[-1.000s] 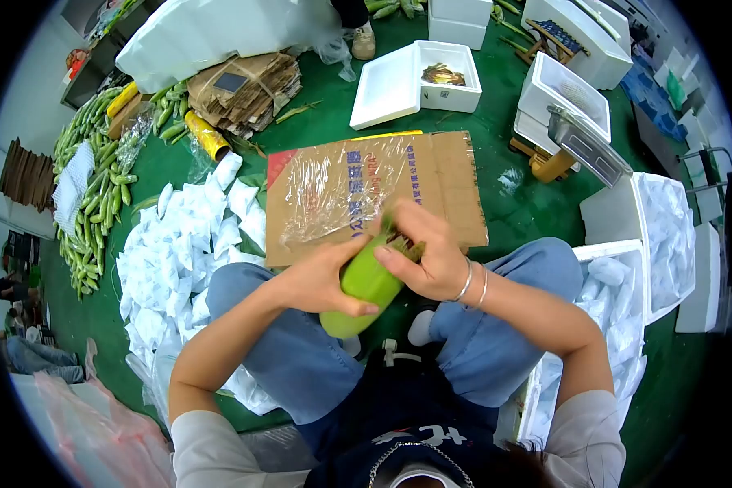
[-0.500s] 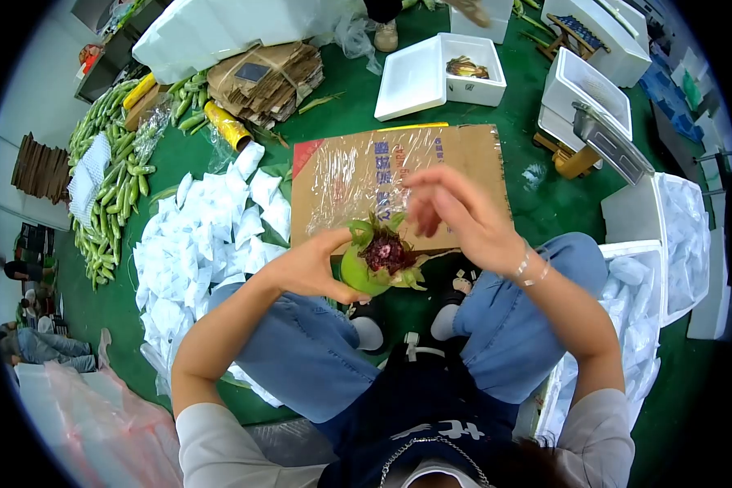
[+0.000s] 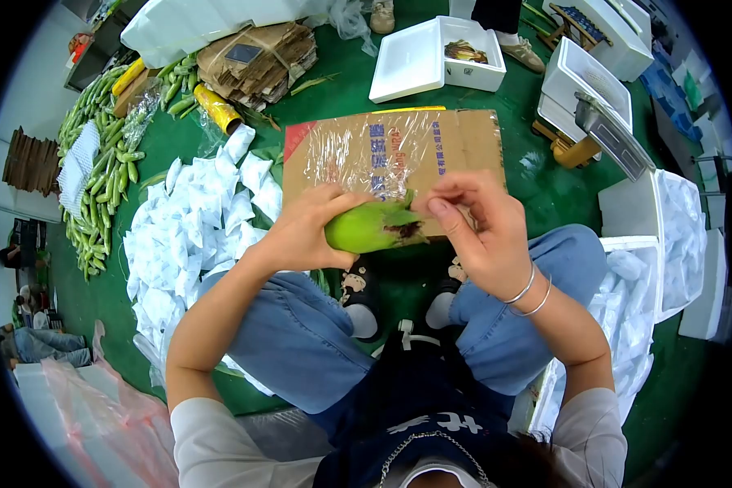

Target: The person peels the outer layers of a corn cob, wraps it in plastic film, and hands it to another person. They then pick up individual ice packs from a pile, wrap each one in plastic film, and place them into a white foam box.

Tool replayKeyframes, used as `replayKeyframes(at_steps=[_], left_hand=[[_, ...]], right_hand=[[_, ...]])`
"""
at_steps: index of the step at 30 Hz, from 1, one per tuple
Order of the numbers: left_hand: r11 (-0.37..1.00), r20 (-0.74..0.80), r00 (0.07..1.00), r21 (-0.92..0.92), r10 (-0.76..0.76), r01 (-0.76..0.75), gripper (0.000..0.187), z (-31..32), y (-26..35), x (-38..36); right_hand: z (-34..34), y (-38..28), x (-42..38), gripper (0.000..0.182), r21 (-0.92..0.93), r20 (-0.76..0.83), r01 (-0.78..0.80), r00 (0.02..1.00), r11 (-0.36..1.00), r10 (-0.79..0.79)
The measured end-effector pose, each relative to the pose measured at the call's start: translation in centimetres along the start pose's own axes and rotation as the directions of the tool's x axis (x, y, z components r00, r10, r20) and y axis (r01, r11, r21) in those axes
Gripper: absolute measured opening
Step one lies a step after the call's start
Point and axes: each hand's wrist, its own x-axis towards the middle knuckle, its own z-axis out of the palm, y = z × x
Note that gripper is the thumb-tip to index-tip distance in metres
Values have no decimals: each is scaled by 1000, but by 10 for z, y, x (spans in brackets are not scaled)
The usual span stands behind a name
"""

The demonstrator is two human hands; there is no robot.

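Note:
An ear of corn [image 3: 364, 228] in its green husk lies sideways above my lap, its dark, dried silk end pointing right. My left hand [image 3: 305, 232] is wrapped round the husk from the left. Just right of the tip, my right hand [image 3: 481, 224] is curled, thumb and fingertips close together by the husk leaves. Whether anything is pinched there is too small to tell. Beneath both hands is a cardboard box [image 3: 325, 167] with clear plastic film on top.
White packets [image 3: 183, 236] are heaped at left, beyond them piled green corn ears [image 3: 110, 175]. Foam boxes stand ahead [image 3: 473, 77] and at right [image 3: 659, 268], the latter with white packs. A scale [image 3: 614, 142] stands near right. Another person's shoe [image 3: 525, 55] is ahead.
The ear has turned from its silk end facing up to pointing right. My right hand has come down close to the tip. Another person's leg has appeared beside the far foam box.

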Motion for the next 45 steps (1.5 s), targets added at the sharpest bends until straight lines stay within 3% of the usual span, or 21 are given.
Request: replayKeyframes(at_steps=[2,3,7,10,13,14,19,22,26,28,29,32,33,35,36,38,39,40,41,44,45], left_hand=[[987,22,995,127,-97,94,69,8,-14,-3],[988,17,995,119,-103,100,69,15,-19,-2],[954,327,897,62,-297,293,67,26,-27,18],[933,-64,936,-127,-346,336,57,26,-80,28],[866,-533,740,28,-409,499,53,-10,-148,6],[696,-429,667,113,-609,709,61,-4,-164,-4],[533,-51,606,421,-794,734,75,65,-174,-32],[700,-30,733,275,-679,659,50,80,-189,-44],[546,211,591,-236,-779,804,39,54,-190,-46],[55,317,621,-862,-717,504,32,40,-190,-48],[52,326,622,-859,-712,509,32,42,-187,-41],[-296,95,625,-928,-775,-226,23,54,-204,-12],[-297,94,629,-928,-772,-226,23,57,-193,5],[132,-238,368,-948,-899,-291,13,63,-157,52],[129,-236,382,-950,-894,-285,13,74,-161,58],[660,-524,529,-745,-667,94,27,110,-171,67],[657,-515,546,-748,-661,90,27,109,-168,73],[944,-616,715,-223,-331,244,38,106,-167,71],[894,-479,878,388,-11,223,49,106,-163,67],[881,-289,949,406,-128,243,74,84,-149,72],[884,-288,950,407,-117,232,74,80,-154,73]], right_hand=[[13,6,-1,45,-259,17,312,948,914,-319],[21,0,-3,66,-343,246,344,931,874,-270],[73,65,-2,77,-635,431,370,898,678,-87],[73,113,21,83,-654,308,70,934,754,180],[71,147,42,76,-565,118,-159,955,809,271],[69,160,55,69,-511,-24,-170,983,842,184],[96,210,95,65,-307,-27,-154,988,939,153],[116,229,96,65,-257,28,-150,986,955,162],[119,250,59,64,-270,125,-126,978,955,164],[110,250,52,63,-360,299,31,951,932,84],[106,250,49,63,-364,295,22,951,931,93],[96,240,57,63,-326,326,11,940,945,101],[95,240,63,64,-345,393,-29,903,938,172],[98,244,70,65,-362,436,-75,867,929,240],[99,251,68,67,-459,427,8,879,889,213],[89,256,66,69,-566,410,66,888,822,211],[82,255,73,71,-566,421,20,866,824,269],[79,253,73,72,-561,434,-31,840,827,326],[78,253,63,72,-562,428,-49,837,826,341],[80,261,43,75,-28,-200,-360,916,933,347],[88,259,25,75,-33,-210,-360,915,932,345]])
